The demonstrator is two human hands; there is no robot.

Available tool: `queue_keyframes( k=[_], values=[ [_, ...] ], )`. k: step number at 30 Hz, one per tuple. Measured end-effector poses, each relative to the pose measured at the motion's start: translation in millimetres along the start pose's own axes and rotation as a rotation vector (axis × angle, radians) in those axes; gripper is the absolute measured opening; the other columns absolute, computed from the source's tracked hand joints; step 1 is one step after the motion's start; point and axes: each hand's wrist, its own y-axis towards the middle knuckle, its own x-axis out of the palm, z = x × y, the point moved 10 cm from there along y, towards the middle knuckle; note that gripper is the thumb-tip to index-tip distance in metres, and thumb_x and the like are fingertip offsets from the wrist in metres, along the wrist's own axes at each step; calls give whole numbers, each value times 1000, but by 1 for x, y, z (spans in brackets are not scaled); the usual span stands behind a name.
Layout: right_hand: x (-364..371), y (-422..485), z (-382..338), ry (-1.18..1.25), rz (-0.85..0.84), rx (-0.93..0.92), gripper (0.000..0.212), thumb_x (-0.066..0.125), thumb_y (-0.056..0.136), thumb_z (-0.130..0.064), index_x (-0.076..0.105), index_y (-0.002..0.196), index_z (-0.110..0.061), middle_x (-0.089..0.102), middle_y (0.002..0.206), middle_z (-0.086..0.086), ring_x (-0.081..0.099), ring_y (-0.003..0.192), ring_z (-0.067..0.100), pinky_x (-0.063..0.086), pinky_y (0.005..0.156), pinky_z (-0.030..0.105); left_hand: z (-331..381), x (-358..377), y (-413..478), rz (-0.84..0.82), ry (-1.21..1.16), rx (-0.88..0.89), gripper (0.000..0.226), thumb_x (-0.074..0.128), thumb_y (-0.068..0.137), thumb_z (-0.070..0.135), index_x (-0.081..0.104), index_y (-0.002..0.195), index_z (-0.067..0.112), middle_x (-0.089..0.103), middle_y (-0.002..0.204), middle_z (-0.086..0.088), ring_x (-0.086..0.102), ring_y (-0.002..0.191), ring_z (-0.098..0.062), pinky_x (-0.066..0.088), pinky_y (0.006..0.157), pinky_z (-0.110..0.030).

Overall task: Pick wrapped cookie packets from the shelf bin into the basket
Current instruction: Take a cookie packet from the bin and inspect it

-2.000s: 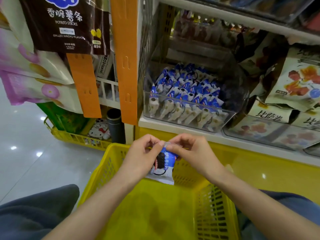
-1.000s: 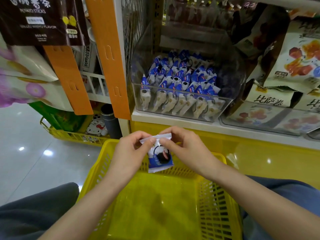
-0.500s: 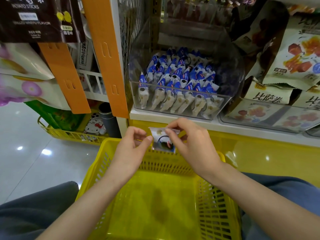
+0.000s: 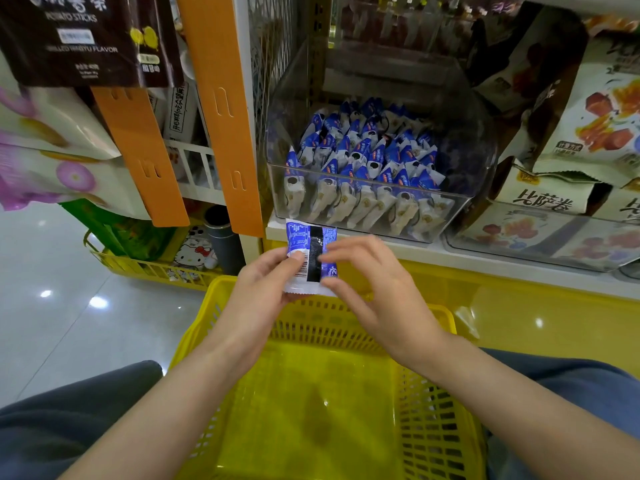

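The left grip (image 4: pixel 263 282) pinches the cookie packet (image 4: pixel 310 251) by its left side, thumb on the barcode. The right grip (image 4: pixel 374 289) spreads loose fingers at the packet's right edge; whether it holds, I cannot tell. Best to lower the packet well inside the yellow basket (image 4: pixel 446 317) before letting go. Blue and white, with a black seam strip showing, the packet stands upright over the basket's far rim, just below the shelf bin (image 4: pixel 467 133).

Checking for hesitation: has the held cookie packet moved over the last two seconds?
Yes. The cookie packet rose from well below the shelf edge to overlap it, and flipped barcode side towards the camera.
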Motion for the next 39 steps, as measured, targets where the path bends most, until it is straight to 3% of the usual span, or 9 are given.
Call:
queue_keyframes(
  k=[3, 8, 14, 18, 20, 26, 30, 33, 39],
  values=[
    [-4, -3, 29, 307, 110, 344, 23, 55, 91, -23, 49, 113, -19, 56, 110, -5, 54, 99, 0, 45, 84, 14, 1, -2, 0, 34, -4, 7, 20, 50, 93, 19, 70, 91, 18, 74, 87, 2, 68, 77, -6, 50, 69, -25],
    [34, -14, 46, 845, -90, 721, 20, 46, 96, -13, 57, 111, -8, 67, 98, 4, 64, 77, 7, 53, 64, 16, 7, 9, -4, -36, 67, 47, 21, 47, 94, 19, 68, 93, 19, 74, 87, 2, 68, 76, -5, 53, 64, -16],
    [32, -15, 51, 926, 3, 757, 14, 46, 95, -7, 53, 104, 0, 65, 81, 6, 63, 61, 4, 52, 54, 17, 29, 0, -9, 103, 312, 279, 26, 62, 85, 10, 52, 96, 31, 60, 98, 13, 58, 84, -3, 45, 65, -8],
    [37, -17, 51, 899, -33, 774, 25, 52, 92, -14, 51, 114, -2, 69, 98, 7, 65, 74, 9, 52, 61, 20, 27, 9, -11, 43, 460, 316, 34, 70, 78, 12, 55, 104, 27, 61, 106, 11, 57, 97, -8, 47, 79, -20],
    [38, -19, 51, 867, -32, 772, 31, 57, 89, -10, 49, 118, -3, 67, 104, 4, 64, 74, 8, 51, 62, 21, 30, 11, -13, 35, 581, 383, 40, 73, 76, 13, 56, 111, 23, 59, 109, 9, 56, 97, -4, 45, 82, -16],
    [38, -21, 51, 920, 1, 773, 37, 59, 86, -3, 44, 119, 2, 63, 111, 12, 67, 70, 5, 56, 60, 21, 38, 21, -20, -20, 845, 534, 39, 60, 87, 14, 52, 125, 23, 54, 112, 15, 50, 98, 11, 33, 83, 2],
    [41, -22, 51, 924, 5, 793, 37, 61, 85, -4, 44, 118, 2, 61, 112, 13, 67, 71, 4, 57, 61, 22, 39, 20, -20, -37, 933, 568, 38, 46, 92, 4, 53, 127, 17, 59, 119, 5, 52, 101, 2, 35, 84, -1],
    [44, -23, 51, 958, 1, 803, 37, 60, 87, -7, 45, 119, 2, 61, 114, 15, 67, 71, 5, 57, 61, 22, 38, 20, -20, -52, 929, 563, 35, 48, 93, 23, 52, 129, 21, 57, 121, 9, 52, 105, 0, 39, 89, -9],
    [42, -22, 54, 994, 5, 799, 18, 52, 92, -18, 47, 101, -3, 70, 78, -1, 69, 70, 11, 55, 59, 22, 39, 19, -17, -69, 871, 538, 33, 61, 87, 22, 54, 120, 25, 57, 112, 14, 50, 100, 11, 37, 82, -2]
  ],
)
